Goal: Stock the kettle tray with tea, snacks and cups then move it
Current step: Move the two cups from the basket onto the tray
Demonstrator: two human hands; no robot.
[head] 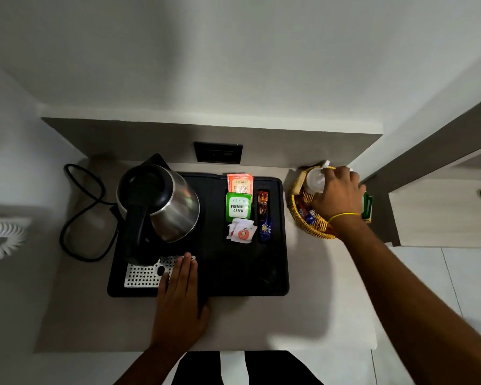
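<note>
The right hand [338, 194] curls its fingers [345, 173] around a white ceramic cup [314, 180] inside the yellow woven basket [311, 226]. The left hand [182, 284] lies flat, fingers loosely spread, on the black plastic kettle tray [278, 268] beside its perforated metal grille [143, 275]. Left of the cup-holding hand, tea sachets [238, 207] and snack sticks [263, 215] already fill their slots; judging by this, cups and the move remain.

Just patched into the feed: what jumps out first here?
The steel kettle dominates the left of the black tray, with tea packets slotted to its right. The right hand reaches into the wicker basket beside the tray, over a white cup; the left hand rests flat on the tray's front edge.
</note>
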